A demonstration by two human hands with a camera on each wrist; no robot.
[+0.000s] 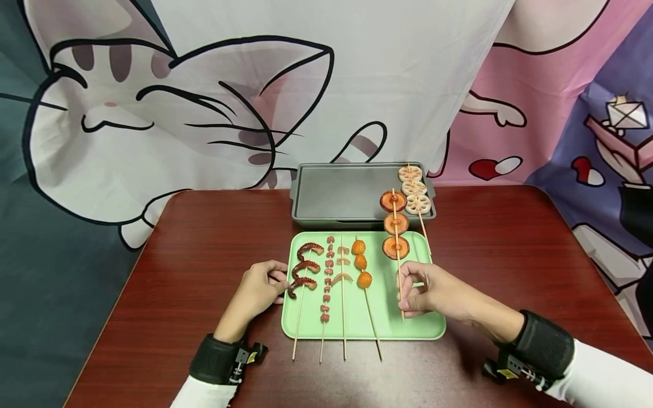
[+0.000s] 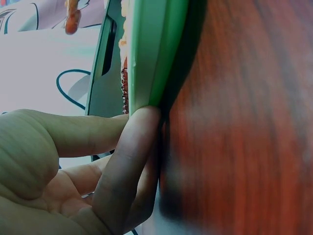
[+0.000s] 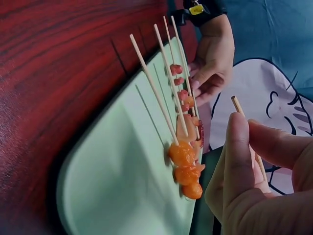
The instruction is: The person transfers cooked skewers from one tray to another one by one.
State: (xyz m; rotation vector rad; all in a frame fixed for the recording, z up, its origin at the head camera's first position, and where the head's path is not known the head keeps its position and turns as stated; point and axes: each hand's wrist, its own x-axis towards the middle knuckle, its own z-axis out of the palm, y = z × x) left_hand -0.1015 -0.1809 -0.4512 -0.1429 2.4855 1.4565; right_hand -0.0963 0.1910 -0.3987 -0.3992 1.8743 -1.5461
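Observation:
My right hand pinches the lower stick of a skewer with three round brown slices, held up over the right part of a light green tray. In the right wrist view, the stick's end pokes out between thumb and fingers. My left hand holds the left rim of the tray; in the left wrist view, thumb and fingers pinch its edge. On the tray lie an octopus-tentacle skewer, a small meat-piece skewer, a skewer with pale curved pieces and an orange-ball skewer.
A grey rectangular pan stands behind the green tray. Across its right side lies a lotus-root skewer, its stick reaching over the green tray. A reddish-brown wooden table carries everything, with a cartoon-printed cloth hanging behind.

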